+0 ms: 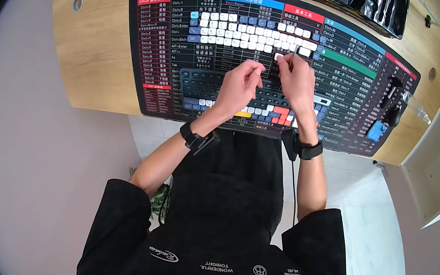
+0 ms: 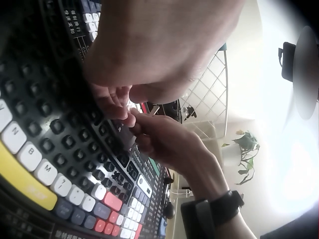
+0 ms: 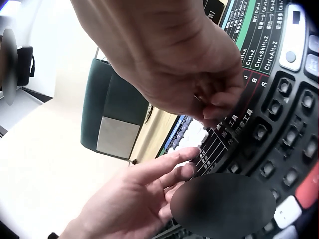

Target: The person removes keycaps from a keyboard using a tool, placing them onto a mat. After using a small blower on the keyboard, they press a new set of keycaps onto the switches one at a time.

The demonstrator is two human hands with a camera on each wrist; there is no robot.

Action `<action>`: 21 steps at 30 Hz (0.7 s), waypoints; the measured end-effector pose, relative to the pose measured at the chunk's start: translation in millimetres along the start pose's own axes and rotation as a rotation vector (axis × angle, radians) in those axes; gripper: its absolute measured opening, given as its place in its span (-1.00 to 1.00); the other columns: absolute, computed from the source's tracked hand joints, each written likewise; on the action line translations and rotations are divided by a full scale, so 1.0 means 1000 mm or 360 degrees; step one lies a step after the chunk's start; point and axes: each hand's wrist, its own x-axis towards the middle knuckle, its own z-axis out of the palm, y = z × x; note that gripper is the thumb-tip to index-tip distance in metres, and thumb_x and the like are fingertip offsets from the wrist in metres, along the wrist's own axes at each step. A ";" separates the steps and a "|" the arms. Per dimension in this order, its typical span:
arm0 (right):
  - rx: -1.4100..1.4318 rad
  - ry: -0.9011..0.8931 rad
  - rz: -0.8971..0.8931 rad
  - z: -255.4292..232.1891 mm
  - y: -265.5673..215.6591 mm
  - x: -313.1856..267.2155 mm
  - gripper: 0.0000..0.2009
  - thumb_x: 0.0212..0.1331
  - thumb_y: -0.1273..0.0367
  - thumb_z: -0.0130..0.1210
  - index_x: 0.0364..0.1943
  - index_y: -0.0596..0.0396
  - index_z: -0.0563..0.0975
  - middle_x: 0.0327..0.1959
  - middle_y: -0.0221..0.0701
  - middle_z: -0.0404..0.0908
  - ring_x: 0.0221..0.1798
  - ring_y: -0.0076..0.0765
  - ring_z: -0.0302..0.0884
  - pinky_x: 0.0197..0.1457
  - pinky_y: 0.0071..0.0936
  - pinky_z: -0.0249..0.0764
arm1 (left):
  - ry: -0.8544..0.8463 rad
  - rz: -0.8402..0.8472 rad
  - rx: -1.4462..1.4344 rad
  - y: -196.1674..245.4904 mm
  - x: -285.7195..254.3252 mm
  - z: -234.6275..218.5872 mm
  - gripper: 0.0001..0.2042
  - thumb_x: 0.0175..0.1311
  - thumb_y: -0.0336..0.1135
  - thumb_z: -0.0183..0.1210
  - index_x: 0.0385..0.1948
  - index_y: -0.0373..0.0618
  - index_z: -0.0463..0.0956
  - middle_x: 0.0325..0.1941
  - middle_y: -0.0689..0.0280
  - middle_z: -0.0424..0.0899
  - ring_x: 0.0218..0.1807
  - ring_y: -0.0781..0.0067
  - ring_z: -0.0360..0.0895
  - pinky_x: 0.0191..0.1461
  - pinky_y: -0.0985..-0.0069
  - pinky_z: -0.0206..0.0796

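The right hand (image 1: 294, 83) grips a slim tool (image 1: 296, 49) between curled fingers, above the mat (image 1: 163, 43). The left hand (image 1: 238, 89) is released, its fingers loosely bent over the keyboard (image 1: 205, 83), which lies on the mat at the near side of the bench (image 1: 85, 49), many of its switches bare. Detached keycaps (image 1: 238, 35) stand in rows on the far side, one white cap (image 1: 278, 57) just beside the right thumb. A low-dragged wrist or sleeve could scatter the rows; a slanted pull might bend a switch.
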 end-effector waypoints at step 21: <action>-0.0137 0.0091 0.0076 0.014 -0.001 0.012 -0.69 0.40 0.22 0.17 -0.37 0.21 0.67 -0.48 -0.02 0.69 -0.31 0.25 0.67 -0.22 -0.02 0.53 | -0.0062 0.0035 0.0150 -0.014 -0.015 -0.008 -0.84 0.60 -0.40 0.00 -0.02 -0.23 0.53 -0.46 0.44 0.55 -0.46 0.78 0.36 -0.40 0.67 0.22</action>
